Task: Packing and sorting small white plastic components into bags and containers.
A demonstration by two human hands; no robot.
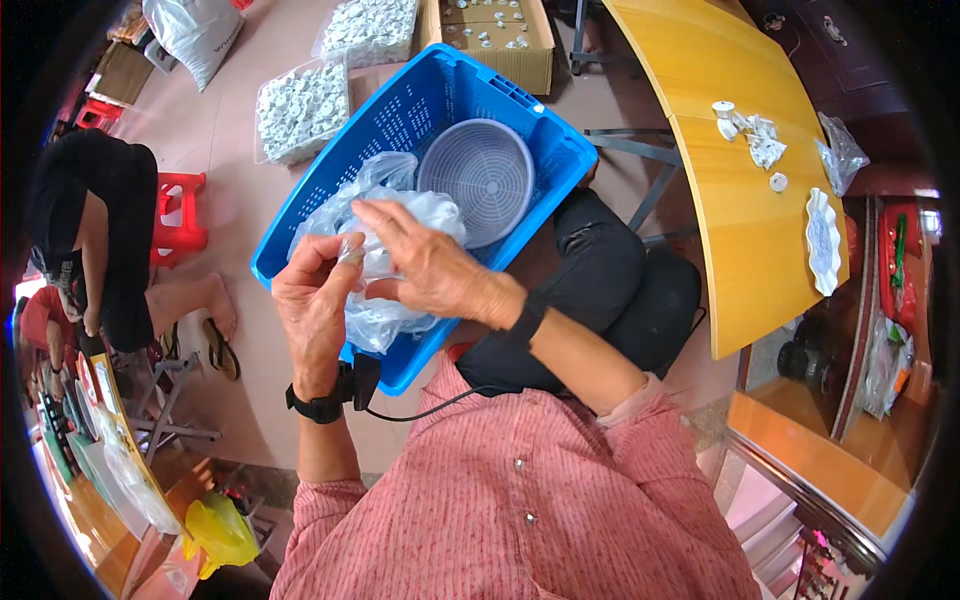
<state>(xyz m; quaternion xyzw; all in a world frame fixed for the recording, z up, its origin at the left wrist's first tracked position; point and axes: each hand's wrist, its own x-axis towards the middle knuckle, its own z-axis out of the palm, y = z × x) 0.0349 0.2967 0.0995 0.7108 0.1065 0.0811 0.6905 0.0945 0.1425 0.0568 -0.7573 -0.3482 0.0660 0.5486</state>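
Blue crate [330,185] on lap; inside it a grey round sieve [476,180] and crumpled clear bags [385,190]. Over its near rim, left hand [312,305] and right hand [425,262] pinch a small clear piece [351,248].

A yellow tabletop [740,215] carries small white parts [748,128]. On the floor [235,215] lie clear bags of white pieces [302,108], beside a red stool [180,212] and a cardboard box [500,35].

A thin, glossy, crinkled clear plastic bag [385,260] is catching light between the left hand [315,300] and right hand [430,265]. At twelve o'clock, the blue crate [330,190] is showing perforated, slightly shiny hard plastic, holding a matt grey ribbed plastic sieve [487,175]. At three o'clock, a wooden tabletop [740,250] is gleaming smooth and varnished.
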